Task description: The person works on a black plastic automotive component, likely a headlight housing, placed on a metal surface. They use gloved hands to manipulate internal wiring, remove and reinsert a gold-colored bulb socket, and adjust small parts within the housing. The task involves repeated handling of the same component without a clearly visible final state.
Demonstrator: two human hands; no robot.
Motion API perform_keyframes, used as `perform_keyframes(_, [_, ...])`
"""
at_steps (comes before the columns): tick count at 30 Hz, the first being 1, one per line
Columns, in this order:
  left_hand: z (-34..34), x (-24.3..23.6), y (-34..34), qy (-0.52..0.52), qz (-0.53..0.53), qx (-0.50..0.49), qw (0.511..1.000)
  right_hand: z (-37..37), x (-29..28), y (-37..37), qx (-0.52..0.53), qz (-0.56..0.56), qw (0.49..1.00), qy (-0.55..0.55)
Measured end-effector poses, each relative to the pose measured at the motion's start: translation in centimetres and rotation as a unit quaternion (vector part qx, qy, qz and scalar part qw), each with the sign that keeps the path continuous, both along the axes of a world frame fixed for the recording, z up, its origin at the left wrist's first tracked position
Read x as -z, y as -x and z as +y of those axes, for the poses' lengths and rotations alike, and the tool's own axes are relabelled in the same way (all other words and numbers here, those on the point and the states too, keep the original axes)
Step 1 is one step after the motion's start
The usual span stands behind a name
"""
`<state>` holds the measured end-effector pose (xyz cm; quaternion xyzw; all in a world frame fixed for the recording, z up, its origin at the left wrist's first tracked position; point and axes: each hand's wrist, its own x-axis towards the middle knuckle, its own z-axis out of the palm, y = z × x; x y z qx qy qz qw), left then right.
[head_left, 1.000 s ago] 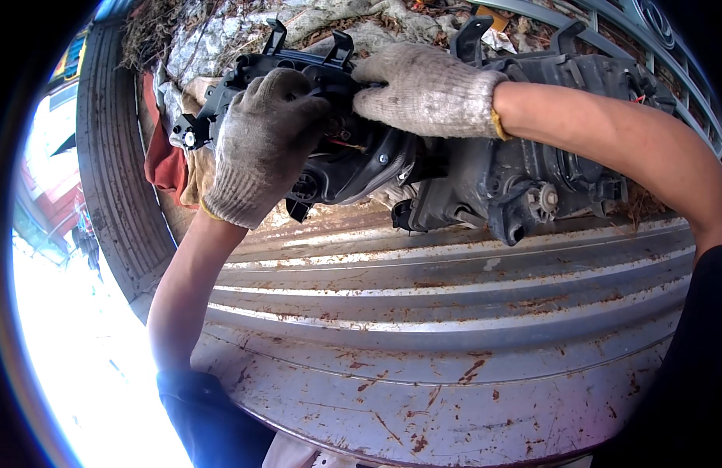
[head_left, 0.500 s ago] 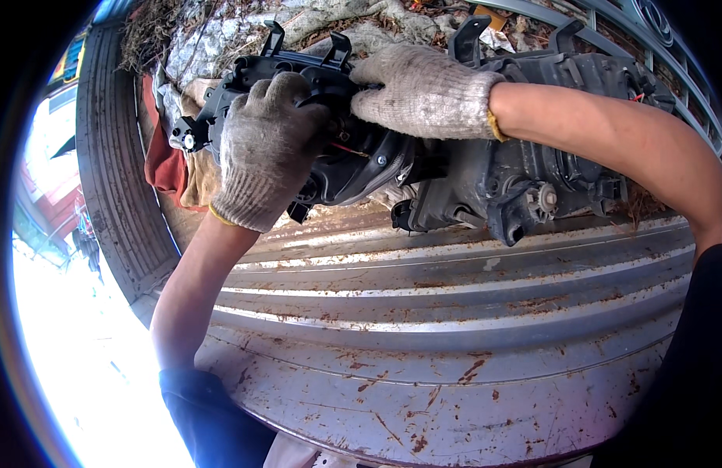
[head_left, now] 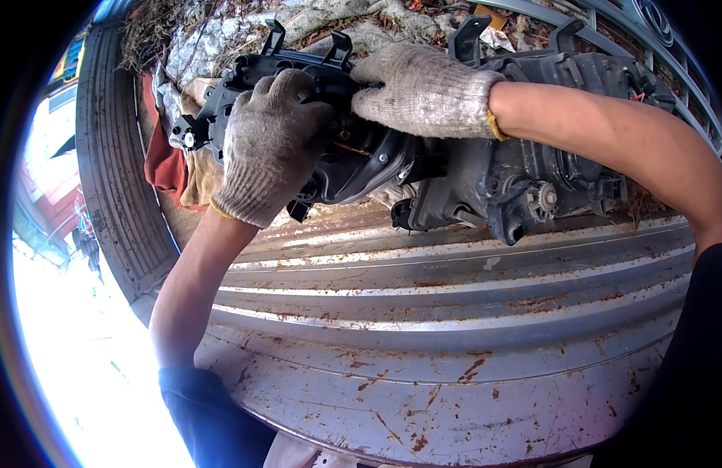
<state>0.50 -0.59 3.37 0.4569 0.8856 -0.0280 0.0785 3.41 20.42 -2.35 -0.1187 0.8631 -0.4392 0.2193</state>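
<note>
A black plastic headlight (head_left: 361, 173) lies back side up at the upper middle, with mounting tabs along its far edge and a short red wire near its centre. My left hand (head_left: 273, 144), in a dirty knitted glove, bends its fingers over the round part at the back of this headlight. Its fingertips are hidden, so what they pinch cannot be made out. My right hand (head_left: 423, 90), gloved likewise, grips the headlight's right side, thumb above the other fingers. Beneath my right forearm and beyond it sits a second, dustier headlight (head_left: 525, 168).
Both headlights rest on a ribbed, rust-marked metal truck bed (head_left: 423, 312). A ribbed side panel (head_left: 115, 156) rises at the left. Red cloth (head_left: 164, 170) lies beside the first headlight. Behind are a crumpled grey sheet (head_left: 212, 47), dry plant litter and a metal railing (head_left: 610, 31).
My left hand has shifted very slightly to the right and up over the round part. My right hand and both headlights have stayed in place.
</note>
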Motion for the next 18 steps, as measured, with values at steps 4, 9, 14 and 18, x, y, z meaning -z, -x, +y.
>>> perform_keyframes(4, [0.2, -0.1, 0.2, 0.003, 0.014, 0.017, 1.0, 0.0, 0.1, 0.1, -0.002, -0.014, 1.0, 0.011])
perform_keyframes(9, [0.8, -0.3, 0.0, 0.012, 0.014, 0.02, 1.0, -0.1, 0.8, 0.0, 0.011, 0.026, 1.0, -0.003])
perform_keyframes(14, [0.7, -0.1, 0.1, 0.01, -0.002, 0.009, 1.0, 0.1, 0.2, 0.0, 0.008, 0.003, 1.0, -0.011])
perform_keyframes(18, [0.7, -0.2, 0.1, 0.022, 0.003, 0.01, 1.0, 0.0, 0.2, 0.0, 0.01, 0.002, 1.0, -0.014])
